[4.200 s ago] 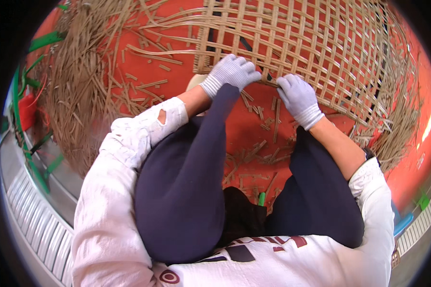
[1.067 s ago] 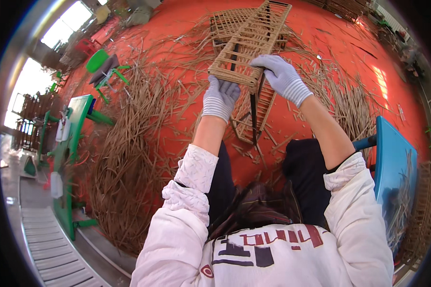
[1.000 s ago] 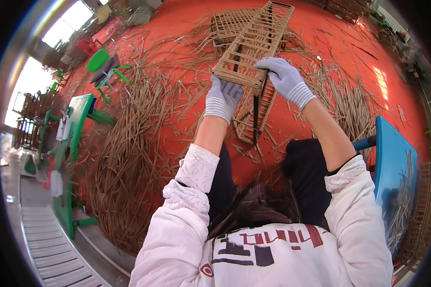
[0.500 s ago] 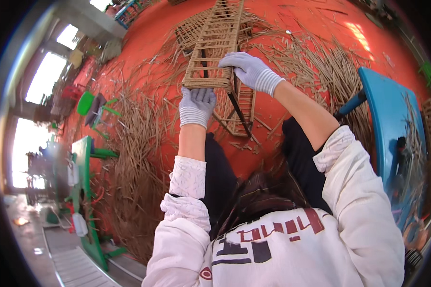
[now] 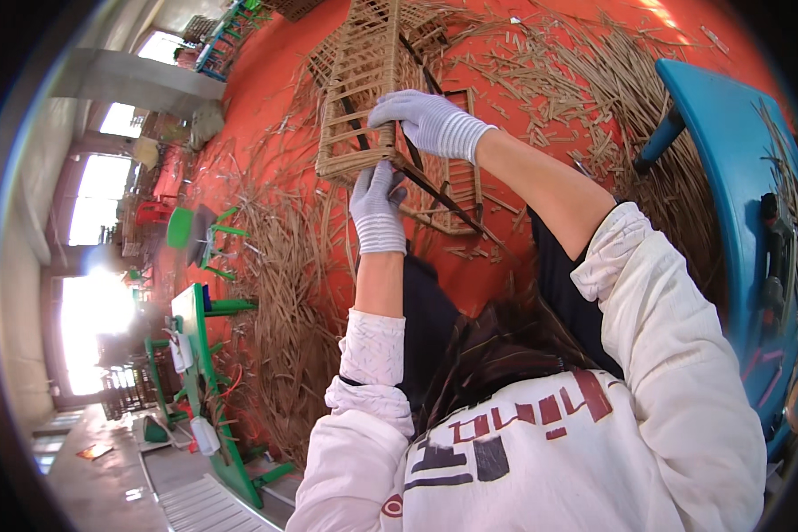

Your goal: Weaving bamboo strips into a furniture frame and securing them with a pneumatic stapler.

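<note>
An open-weave wicker frame (image 5: 350, 164) with tan strands wound round its rim extends away from me, raised above the floor. My right hand (image 5: 430, 122), in a pale striped knit glove, curls its fingers over the frame's right side near the close corner. Just below that corner my left hand (image 5: 379, 211), gloved alike, is closed with its fingertips pressed against the underside of the rim. Whether a loose strand is pinched in it I cannot make out. Dark bars (image 5: 443, 195) slant down from the frame. Partly behind them lies another wicker frame (image 5: 457, 229) on the floor.
Loose tan strands (image 5: 279, 257) lie heaped on the red floor (image 5: 505, 191) at left, with more strands (image 5: 621, 89) at right. A blue table (image 5: 727, 151) with tools stands at right. Green stands (image 5: 206, 355) and a green chair (image 5: 180, 228) are at left.
The wicker frame and both hands have shifted left in the picture as the view turned. My left hand has moved from under the middle of the near rim to its right corner.
</note>
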The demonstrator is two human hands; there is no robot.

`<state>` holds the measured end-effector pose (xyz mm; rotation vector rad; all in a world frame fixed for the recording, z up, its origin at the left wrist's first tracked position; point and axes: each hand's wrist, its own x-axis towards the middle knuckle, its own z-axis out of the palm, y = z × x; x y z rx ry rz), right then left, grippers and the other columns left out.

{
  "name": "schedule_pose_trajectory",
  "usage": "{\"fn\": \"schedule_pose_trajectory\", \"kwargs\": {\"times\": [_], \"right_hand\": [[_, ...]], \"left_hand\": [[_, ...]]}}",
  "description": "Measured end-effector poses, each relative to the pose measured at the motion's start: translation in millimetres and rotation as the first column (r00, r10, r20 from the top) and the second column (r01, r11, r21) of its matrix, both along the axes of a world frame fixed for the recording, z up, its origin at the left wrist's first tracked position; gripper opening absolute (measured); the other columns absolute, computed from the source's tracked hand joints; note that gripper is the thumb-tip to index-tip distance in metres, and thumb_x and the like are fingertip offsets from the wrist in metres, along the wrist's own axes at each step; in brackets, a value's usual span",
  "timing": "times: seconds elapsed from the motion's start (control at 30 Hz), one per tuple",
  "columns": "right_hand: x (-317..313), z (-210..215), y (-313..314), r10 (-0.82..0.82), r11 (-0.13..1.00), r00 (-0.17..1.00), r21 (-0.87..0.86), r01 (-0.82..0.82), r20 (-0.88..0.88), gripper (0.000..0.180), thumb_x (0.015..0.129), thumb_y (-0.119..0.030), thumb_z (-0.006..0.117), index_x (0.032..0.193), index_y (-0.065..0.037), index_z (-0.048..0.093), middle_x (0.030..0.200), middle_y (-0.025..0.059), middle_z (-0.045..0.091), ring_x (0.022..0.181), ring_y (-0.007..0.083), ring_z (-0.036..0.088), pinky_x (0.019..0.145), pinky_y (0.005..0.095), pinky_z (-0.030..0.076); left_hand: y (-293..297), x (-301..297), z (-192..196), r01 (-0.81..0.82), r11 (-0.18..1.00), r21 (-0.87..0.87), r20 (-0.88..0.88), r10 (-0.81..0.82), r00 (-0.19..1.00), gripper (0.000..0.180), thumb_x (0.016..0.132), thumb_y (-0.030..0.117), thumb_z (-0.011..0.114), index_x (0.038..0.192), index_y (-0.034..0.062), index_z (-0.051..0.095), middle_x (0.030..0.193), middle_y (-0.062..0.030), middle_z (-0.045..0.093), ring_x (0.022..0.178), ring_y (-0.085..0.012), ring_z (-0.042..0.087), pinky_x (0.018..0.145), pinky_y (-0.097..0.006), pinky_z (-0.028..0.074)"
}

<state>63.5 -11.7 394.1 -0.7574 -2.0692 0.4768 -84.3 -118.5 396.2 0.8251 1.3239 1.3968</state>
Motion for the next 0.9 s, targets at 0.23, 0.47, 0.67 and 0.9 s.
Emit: {"fn": "schedule_pose_trajectory", "kwargs": {"times": [0.23,0.47,0.67,0.9], "right_hand": [[-3.0,-5.9,0.1,-0.01,0.999,0.999,-0.043,0.009,-0.035,0.047,0.086,0.01,0.044,0.12,-0.016,0.064,0.13,0.0063,0.06,0.13,0.0281,0.048,0.112,0.0388,0.04],[2.1,-4.5,-0.9,0.011,0.998,0.999,-0.057,-0.013,-0.035,0.047,0.088,0.009,0.044,0.122,-0.016,0.064,0.131,0.006,0.06,0.131,0.0276,0.047,0.113,0.0383,0.039],[3.0,-6.2,-1.0,0.01,1.0,0.999,-0.028,-0.011,-0.043,0.048,0.087,0.01,0.043,0.122,-0.016,0.064,0.132,0.0055,0.059,0.132,0.027,0.046,0.113,0.0382,0.038],[4.8,-4.7,-1.8,-0.003,0.998,1.0,-0.055,0.003,0.006,0.05,0.086,0.011,0.043,0.123,-0.016,0.063,0.133,0.0055,0.059,0.132,0.0265,0.046,0.113,0.0379,0.039]], "left_hand": [[6.6,0.3,-11.3,-0.057,0.998,-0.001,-0.047,0.057,0.997,0.031,0.095,0.029,0.064,0.115,0.0058,0.061,0.101,-0.0033,0.062,0.092,-0.0144,0.059,0.074,-0.03,0.042],[4.4,4.6,-21.2,-0.018,0.998,0.064,-0.135,0.027,0.99,0.021,0.094,0.014,0.064,0.114,0.0053,0.064,0.1,-0.0018,0.065,0.087,-0.0124,0.062,0.071,-0.027,0.046],[4.3,12.6,-23.0,-0.053,0.994,0.099,-0.236,0.075,0.969,0.017,0.092,0.009,0.065,0.107,0.0027,0.067,0.095,-0.0031,0.068,0.081,-0.0119,0.064,0.066,-0.025,0.048],[-7.4,8.1,-5.7,-0.027,0.996,0.087,-0.341,0.055,0.938,0.021,0.091,0.005,0.063,0.11,-0.001,0.068,0.092,-0.0055,0.068,0.075,-0.0097,0.061,0.064,-0.025,0.048]]}}
